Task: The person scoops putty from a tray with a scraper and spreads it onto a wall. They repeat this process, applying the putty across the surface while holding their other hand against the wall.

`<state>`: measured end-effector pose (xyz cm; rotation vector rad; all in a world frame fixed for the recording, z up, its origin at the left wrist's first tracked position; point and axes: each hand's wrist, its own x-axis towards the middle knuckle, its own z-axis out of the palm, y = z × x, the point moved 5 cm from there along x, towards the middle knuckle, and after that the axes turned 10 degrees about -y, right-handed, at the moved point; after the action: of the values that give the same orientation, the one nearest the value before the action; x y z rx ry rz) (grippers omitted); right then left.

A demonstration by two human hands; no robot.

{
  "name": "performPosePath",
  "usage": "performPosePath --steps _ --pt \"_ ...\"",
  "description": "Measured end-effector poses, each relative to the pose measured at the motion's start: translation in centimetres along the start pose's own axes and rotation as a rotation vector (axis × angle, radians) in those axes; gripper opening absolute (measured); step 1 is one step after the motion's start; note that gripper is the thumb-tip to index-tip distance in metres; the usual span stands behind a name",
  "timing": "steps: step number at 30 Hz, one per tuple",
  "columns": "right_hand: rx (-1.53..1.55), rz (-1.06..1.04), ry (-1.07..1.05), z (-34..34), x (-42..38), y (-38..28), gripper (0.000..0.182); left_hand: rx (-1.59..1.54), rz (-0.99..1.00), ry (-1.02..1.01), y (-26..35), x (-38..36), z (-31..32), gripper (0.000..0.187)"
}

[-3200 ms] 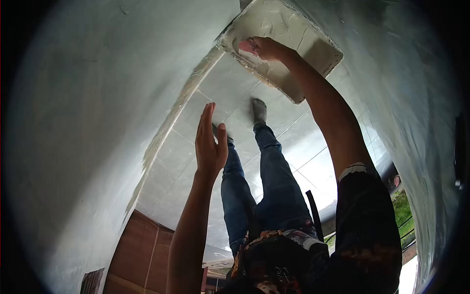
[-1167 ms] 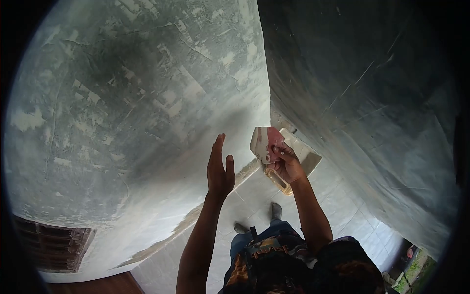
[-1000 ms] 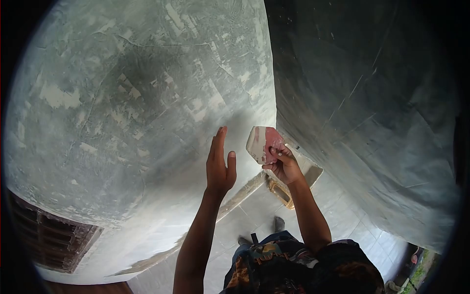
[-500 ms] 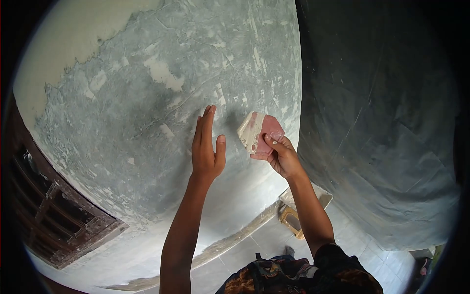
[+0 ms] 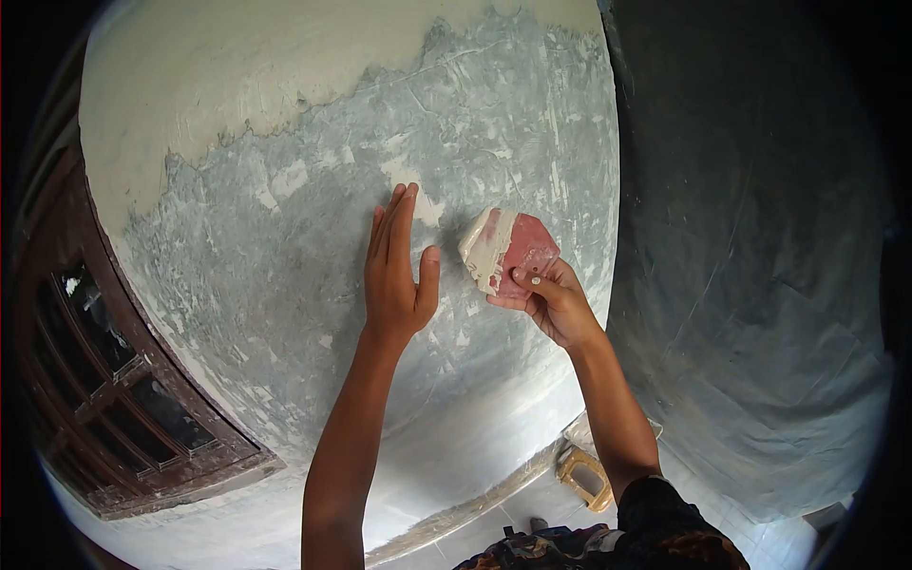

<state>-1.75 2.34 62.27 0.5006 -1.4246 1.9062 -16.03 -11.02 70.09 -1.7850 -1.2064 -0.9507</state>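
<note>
My right hand [image 5: 559, 302] grips a flat pink putty spreader [image 5: 532, 243], thumb on its near face and fingers behind. Thick cream putty covers the spreader's left part. To the left, my left hand [image 5: 395, 266] is raised with its fingers stretched upward and thumb apart, holding nothing. Both hands are in front of a wall [image 5: 285, 228] with a patchy grey surface and scattered pale smears. Across the wall's upper part runs a smooth cream coat [image 5: 228, 76] with a ragged lower edge.
A brown wooden window frame [image 5: 180, 461] with dark panes borders the wall at lower left. Dark sheeting [image 5: 750, 285] hangs along the right. Below, a yellowish stool [image 5: 584, 478] stands on the tiled floor [image 5: 465, 537] by the wall's foot.
The view has shifted, so more of the cream coat and window shows and the wall sits lower and further right. Both hands keep nearly the same pose, the spreader still held.
</note>
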Motion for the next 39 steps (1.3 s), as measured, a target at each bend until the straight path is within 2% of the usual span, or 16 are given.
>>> performPosePath --steps 6,12,14,15,17,18,20,27,29,31,33,35,37,39 --pt "-0.15 -0.049 0.016 1.9 4.1 -2.7 0.037 0.065 0.041 0.028 -1.0 3.4 -1.9 0.056" --pt "-0.5 -0.224 0.167 1.9 10.0 -7.8 0.03 0.191 0.145 0.093 -2.6 7.5 -3.9 0.054" --pt "-0.879 -0.627 0.173 2.1 12.7 -10.3 0.021 0.236 0.167 0.102 -3.6 8.8 -4.4 0.053" --pt "-0.881 -0.629 0.175 2.3 13.9 -11.1 0.021 0.279 0.188 0.109 -4.0 9.3 -4.5 0.053" --pt "-1.415 -0.831 0.334 4.3 15.2 -13.4 0.027 0.282 0.182 0.087 -4.8 9.9 -4.4 0.052" --pt "-1.422 -0.836 0.334 4.1 16.6 -13.9 0.027 0.313 0.189 0.071 -5.2 10.2 -4.2 0.053" --pt "-1.728 -1.133 0.35 4.8 18.2 -14.3 0.036 0.34 0.199 0.06 -5.7 10.6 -3.9 0.053" --pt "-1.871 -1.171 0.309 3.1 22.6 -13.9 0.044 0.381 0.169 0.049 -5.9 10.3 -3.7 0.056" --pt "-1.933 -1.083 0.252 2.6 21.3 -12.0 0.05 0.378 0.154 0.056 -5.8 10.4 -3.7 0.057" --pt "-1.949 -1.105 0.254 2.9 18.2 -10.1 0.049 0.412 0.161 0.072 -5.7 10.4 -3.9 0.056" --pt "-1.865 -1.01 0.174 3.1 15.8 -8.6 0.047 0.394 0.154 0.057 -5.9 10.3 -3.6 0.056" --pt "-1.775 -0.974 0.17 3.6 16.4 -9.7 0.045 0.378 0.147 0.056 -6.1 10.4 -3.5 0.057" --pt "-1.714 -1.101 0.282 3.9 18.7 -12.9 0.043 0.402 0.147 0.045 -6.1 10.3 -3.4 0.057" --pt "-1.757 -1.138 0.294 4.1 21.9 -15.4 0.042 0.401 0.147 0.046 -6.2 10.4 -3.4 0.057"
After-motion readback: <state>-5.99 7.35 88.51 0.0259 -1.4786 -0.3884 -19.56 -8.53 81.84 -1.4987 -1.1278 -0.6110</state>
